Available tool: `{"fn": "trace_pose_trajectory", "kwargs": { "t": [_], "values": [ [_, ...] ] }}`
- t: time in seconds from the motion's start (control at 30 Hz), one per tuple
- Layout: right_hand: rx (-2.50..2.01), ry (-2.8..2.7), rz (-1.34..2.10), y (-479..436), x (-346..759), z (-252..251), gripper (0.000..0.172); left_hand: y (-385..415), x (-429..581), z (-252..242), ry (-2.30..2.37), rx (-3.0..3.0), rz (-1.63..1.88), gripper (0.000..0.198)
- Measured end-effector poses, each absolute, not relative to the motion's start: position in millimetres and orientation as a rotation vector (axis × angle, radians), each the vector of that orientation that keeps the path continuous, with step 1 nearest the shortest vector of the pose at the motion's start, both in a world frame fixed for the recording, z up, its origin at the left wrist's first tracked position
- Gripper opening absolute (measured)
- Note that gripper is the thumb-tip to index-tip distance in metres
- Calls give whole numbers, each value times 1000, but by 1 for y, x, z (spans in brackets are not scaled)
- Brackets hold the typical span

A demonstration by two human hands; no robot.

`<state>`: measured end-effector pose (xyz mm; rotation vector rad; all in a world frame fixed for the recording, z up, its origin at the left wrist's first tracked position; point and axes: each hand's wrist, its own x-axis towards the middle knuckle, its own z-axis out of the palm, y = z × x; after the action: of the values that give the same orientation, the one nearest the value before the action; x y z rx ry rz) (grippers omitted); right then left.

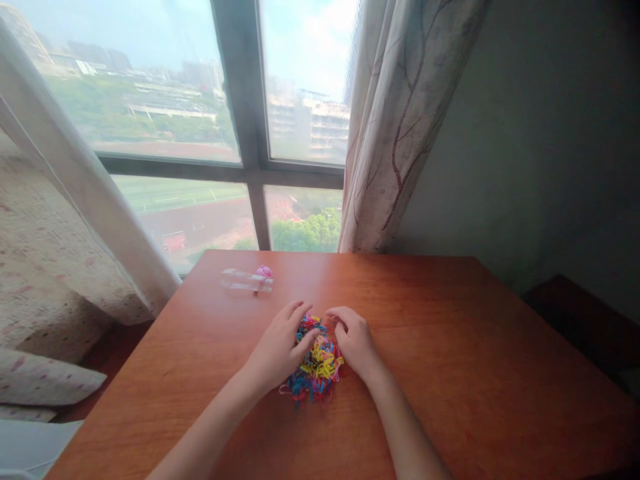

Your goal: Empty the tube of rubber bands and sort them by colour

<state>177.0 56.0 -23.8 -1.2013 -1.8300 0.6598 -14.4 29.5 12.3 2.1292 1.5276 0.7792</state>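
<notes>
A loose heap of small rubber bands in yellow, blue, red and pink lies on the table in front of me. My left hand is at the heap's left side, its fingers apart and the thumb reaching over the bands. On the right edge of the heap, my right hand curves inward with the thumb apart from the fingers. Neither hand visibly grips a band. Farther back on the left, a clear bottle rests on its side, its neck pointing right. A pink object sits just behind its neck.
The brown wooden table reaches to a window at the back. Patterned curtains hang at the left and right of the glass. A dark piece of furniture stands beyond the table's right edge.
</notes>
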Motion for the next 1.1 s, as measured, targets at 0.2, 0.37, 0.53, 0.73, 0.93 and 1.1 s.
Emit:
{"fn": "trace_pose_trajectory", "kwargs": {
  "t": [0.2,0.37,0.53,0.73,0.93,1.1],
  "values": [
    [-1157,-1942,630,56,164,-21,46,42,-33,12,1539,2048,782,37],
    [-1166,-2073,628,56,152,-15,50,40,-28,11,1458,2003,794,38],
    [-1090,-2025,751,56,158,-15,49,35,-31,16,1406,1939,782,42],
    [-1140,-1948,708,57,172,-16,43,33,-42,10,1518,1937,786,41],
    [-1360,-1883,579,59,188,-21,42,16,-67,21,1814,1982,568,37],
    [-1417,-1938,559,52,175,-19,35,-2,-68,30,1893,1984,217,29]
  ]
}}
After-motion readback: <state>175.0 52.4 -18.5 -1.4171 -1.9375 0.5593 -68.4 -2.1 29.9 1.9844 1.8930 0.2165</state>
